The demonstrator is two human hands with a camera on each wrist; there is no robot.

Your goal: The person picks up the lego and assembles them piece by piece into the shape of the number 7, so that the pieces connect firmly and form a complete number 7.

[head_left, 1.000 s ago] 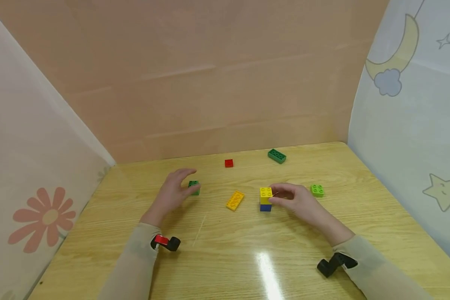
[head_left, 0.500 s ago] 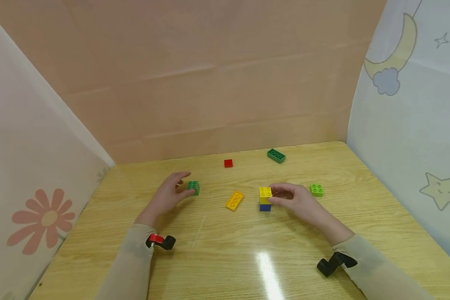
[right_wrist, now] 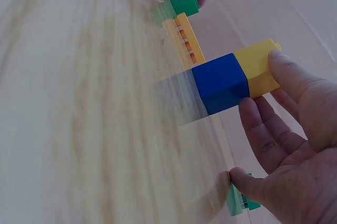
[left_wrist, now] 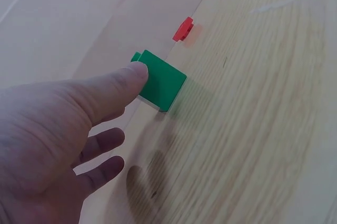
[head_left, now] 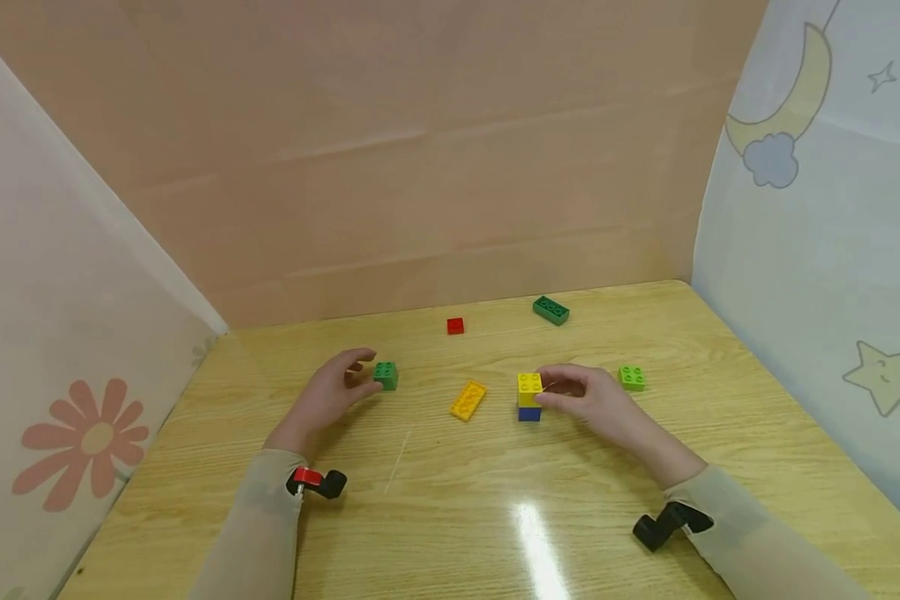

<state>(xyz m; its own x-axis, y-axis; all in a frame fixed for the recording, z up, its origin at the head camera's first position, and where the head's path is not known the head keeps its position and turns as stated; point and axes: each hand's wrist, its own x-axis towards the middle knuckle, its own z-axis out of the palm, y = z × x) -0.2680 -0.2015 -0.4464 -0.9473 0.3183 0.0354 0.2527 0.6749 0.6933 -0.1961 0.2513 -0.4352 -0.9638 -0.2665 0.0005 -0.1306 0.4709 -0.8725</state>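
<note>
In the head view, my left hand (head_left: 326, 398) is just left of a green block (head_left: 386, 377) standing on the table. Its fingers are loosely bent, with the thumb tip by the block's near left side. From the left wrist view, the thumb overlaps that green block (left_wrist: 164, 80); whether it touches cannot be told. My right hand (head_left: 596, 407) pinches a yellow block (head_left: 528, 390), which sits on top of a blue block (head_left: 528, 414). The right wrist view shows the thumb on the yellow block (right_wrist: 256, 68) and other fingertips below, close to the blue block (right_wrist: 221, 83).
A flat orange brick (head_left: 468, 401) lies between the hands. Toward the back edge are a red brick (head_left: 455, 326) and a dark green brick (head_left: 551, 310). A lime green brick (head_left: 632, 378) lies beyond the right hand. Cloth walls (head_left: 450, 167) border the wooden table (head_left: 435, 517).
My left hand has drawn back to the left, and the green block, partly covered by it before, now shows whole. The right hand keeps its hold on the yellow block.
</note>
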